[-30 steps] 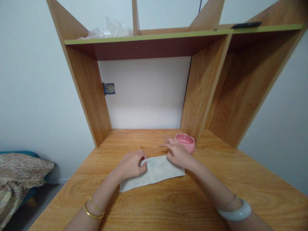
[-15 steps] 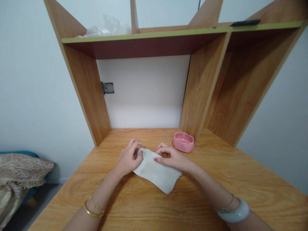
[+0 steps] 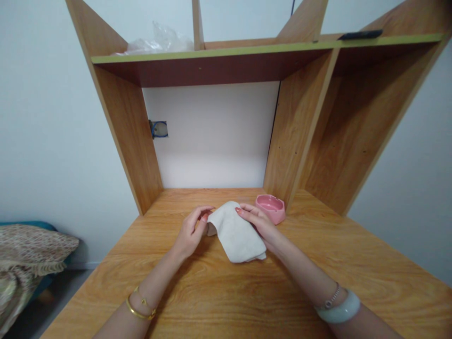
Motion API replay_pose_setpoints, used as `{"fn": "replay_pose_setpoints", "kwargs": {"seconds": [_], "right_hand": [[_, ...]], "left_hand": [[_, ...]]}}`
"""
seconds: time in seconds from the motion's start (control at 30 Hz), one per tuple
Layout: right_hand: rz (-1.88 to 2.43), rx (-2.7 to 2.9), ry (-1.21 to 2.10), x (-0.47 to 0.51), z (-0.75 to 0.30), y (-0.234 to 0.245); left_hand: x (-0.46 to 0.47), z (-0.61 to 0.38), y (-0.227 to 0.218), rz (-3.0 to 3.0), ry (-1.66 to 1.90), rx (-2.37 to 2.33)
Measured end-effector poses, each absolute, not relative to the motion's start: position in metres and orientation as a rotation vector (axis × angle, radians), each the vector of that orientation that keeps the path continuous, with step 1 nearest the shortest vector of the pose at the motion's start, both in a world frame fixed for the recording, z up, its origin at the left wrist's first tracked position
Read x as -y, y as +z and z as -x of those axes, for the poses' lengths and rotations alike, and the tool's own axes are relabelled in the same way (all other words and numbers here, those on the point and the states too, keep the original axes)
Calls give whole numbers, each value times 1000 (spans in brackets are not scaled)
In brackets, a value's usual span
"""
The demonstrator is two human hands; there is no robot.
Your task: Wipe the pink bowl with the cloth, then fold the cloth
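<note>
A folded whitish cloth [image 3: 237,235] is held a little above the wooden desk, its lower edge hanging toward me. My right hand [image 3: 259,223] grips its upper right side, thumb on top and the other fingers behind it. My left hand [image 3: 193,230] is at the cloth's left corner, with thumb and fingertips closed together on its edge. Part of the cloth droops below the left fingertips. Just behind my right hand stands a pink hexagonal ashtray [image 3: 271,208], partly covered by that hand.
The wooden desk [image 3: 197,301] has a shelf unit [image 3: 212,52] at its back. A clear plastic bag [image 3: 158,40] and a dark flat object [image 3: 360,34] lie on the upper shelf. An uncovered wall socket box [image 3: 158,129] is at the left. A patterned blanket [image 3: 35,245] lies at the far left.
The cloth has been lifted and turned, its top edge now higher and its shape more folded. My right hand has moved right and slightly up along it; my left hand has shifted slightly.
</note>
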State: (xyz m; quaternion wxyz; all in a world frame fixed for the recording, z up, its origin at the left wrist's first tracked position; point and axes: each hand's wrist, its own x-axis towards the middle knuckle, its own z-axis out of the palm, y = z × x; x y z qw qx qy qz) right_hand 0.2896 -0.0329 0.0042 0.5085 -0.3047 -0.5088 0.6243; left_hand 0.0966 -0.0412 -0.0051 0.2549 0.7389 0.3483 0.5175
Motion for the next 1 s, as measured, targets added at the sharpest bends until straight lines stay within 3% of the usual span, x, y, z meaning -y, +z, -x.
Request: {"fn": "replay_pose_setpoints", "kwargs": {"seconds": [0.4, 0.87, 1.0], "right_hand": [[603, 1278, 1518, 28, -290, 0], [978, 1732, 972, 23, -292, -10], [969, 1944, 1071, 18, -305, -14]], "left_hand": [[34, -106, -16, -1410, 1141, -469], [31, -106, -13, -1322, 1319, -770], [30, -102, -13, -1154, 1337, -696]]}}
